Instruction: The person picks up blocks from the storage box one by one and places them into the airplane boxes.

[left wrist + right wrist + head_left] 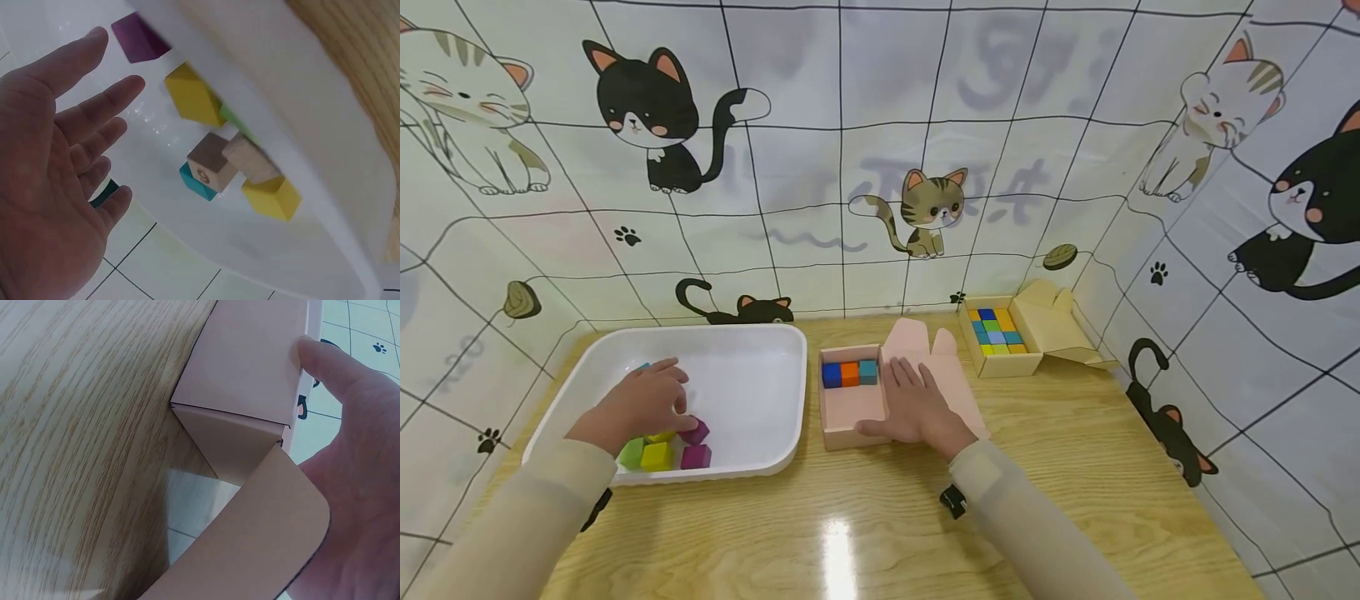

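Observation:
Over the white tray (752, 400) hovers my left hand (643, 404), fingers loosely bent, palm empty in the left wrist view. Its thumb is right by a purple cube (697, 431); a second purple cube, a yellow cube (657, 457) and a green cube (632, 455) lie near the tray's front. A brown cube with a digit (211, 156) leans over a teal cube (197, 182). My right hand (917, 408) rests flat on the right side of the pink box (856, 437) and its opened lid (953, 387), thumb at the front edge. Blue, orange (850, 374) and teal cubes line the box's back.
At the back right stands a cream box (1003, 365) packed with coloured cubes, its lid (1060, 325) folded open to the right. A cloth wall (805, 167) printed with cats encloses the wooden table (760, 533) behind and on both sides.

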Available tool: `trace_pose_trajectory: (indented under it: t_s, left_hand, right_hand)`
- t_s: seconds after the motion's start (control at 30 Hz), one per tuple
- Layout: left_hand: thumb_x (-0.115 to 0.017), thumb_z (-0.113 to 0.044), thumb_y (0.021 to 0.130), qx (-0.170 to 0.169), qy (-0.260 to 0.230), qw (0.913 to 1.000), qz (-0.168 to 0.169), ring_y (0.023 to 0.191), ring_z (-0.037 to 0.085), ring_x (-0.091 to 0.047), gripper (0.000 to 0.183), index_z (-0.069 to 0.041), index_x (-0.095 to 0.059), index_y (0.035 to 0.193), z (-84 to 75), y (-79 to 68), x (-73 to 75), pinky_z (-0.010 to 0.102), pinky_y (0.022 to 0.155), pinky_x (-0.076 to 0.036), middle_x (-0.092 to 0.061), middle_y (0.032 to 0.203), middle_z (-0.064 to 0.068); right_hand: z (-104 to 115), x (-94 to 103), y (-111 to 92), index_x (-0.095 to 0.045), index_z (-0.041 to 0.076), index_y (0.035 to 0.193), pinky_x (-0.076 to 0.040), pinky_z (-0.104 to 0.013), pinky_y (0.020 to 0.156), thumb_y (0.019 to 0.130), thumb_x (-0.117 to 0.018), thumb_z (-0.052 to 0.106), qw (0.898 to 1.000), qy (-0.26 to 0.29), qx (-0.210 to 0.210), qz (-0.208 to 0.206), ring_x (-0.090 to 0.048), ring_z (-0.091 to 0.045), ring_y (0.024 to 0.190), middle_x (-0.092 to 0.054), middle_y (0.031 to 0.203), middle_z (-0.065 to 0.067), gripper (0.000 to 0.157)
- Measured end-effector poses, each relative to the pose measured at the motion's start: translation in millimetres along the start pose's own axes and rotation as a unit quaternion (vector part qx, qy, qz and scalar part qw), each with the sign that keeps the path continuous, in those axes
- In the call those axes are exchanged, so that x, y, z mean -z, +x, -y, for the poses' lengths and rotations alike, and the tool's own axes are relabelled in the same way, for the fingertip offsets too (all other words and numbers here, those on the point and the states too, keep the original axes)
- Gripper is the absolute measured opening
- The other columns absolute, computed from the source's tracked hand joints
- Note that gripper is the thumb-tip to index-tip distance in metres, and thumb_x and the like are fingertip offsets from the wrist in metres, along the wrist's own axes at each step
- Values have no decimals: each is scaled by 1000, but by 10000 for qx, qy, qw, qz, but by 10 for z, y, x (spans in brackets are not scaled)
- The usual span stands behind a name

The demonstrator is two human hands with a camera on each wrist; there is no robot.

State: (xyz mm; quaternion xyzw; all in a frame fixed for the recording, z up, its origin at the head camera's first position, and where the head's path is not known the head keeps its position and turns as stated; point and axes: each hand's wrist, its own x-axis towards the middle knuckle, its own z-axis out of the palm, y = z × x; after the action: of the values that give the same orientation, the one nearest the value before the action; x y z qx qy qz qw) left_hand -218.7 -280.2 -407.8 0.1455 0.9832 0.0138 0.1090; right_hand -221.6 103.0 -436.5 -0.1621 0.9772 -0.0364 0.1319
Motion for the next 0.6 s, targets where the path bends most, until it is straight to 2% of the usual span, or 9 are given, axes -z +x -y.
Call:
trace_pose_trajectory:
  t_s: [0.23,0.6]
  left_hand:
    - [-79,-42,64,-39,-103,9998,164,131,47,-25,23,-22,-67,67,-40,-17,-55,67,101,-24,-58,120,17]
    - [-79,-41,64,-132,25,9998,143,130,46,-29,25,-21,-64,65,-62,-8,-97,65,101,-26,-60,117,16]
  right_hand:
    - [4,0,-7,-8,8,148,-4,-46,117,71,-40,81,10000,-31,5,-29,-7,-24,144,-10,155,-8,110]
    - [-2,4,-3,-8,8,148,-5,-46,117,70,-41,81,10000,-28,-10,-22,-7,-23,144,-10,155,-8,111]
